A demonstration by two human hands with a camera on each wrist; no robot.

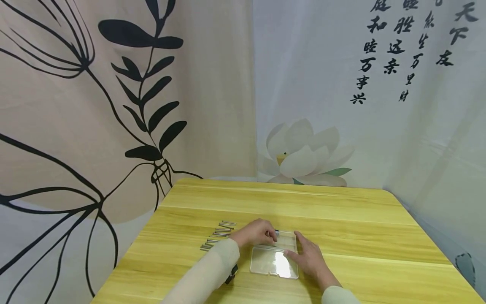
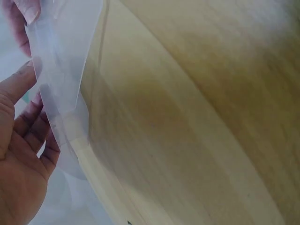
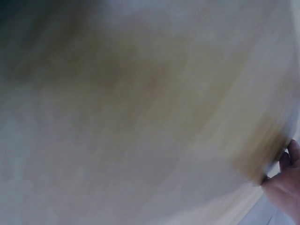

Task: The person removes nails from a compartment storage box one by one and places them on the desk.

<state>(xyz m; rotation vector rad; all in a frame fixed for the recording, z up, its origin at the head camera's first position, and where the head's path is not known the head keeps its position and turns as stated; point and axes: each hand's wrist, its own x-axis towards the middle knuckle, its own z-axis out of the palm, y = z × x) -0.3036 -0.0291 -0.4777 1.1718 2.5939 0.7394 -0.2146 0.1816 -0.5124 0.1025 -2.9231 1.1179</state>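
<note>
A clear plastic box (image 1: 271, 258) lies opened flat on the table, its front half catching a bright reflection. My left hand (image 1: 258, 232) reaches over the back half with its fingers bent down; whether they pinch anything is hidden. At the box's right side, my right hand (image 1: 312, 256) touches it, thumb over the front half and forefinger stretched to the rear corner. In the left wrist view, thumb and fingers lie along the edge of the clear plastic (image 2: 63, 51). Several metal nails (image 1: 222, 230) lie left of my left hand. The right wrist view is blurred.
The wooden table (image 1: 360, 236) has its back edge close to the printed curtain (image 1: 216, 105). A small black piece (image 1: 231, 274) shows beneath my left wrist.
</note>
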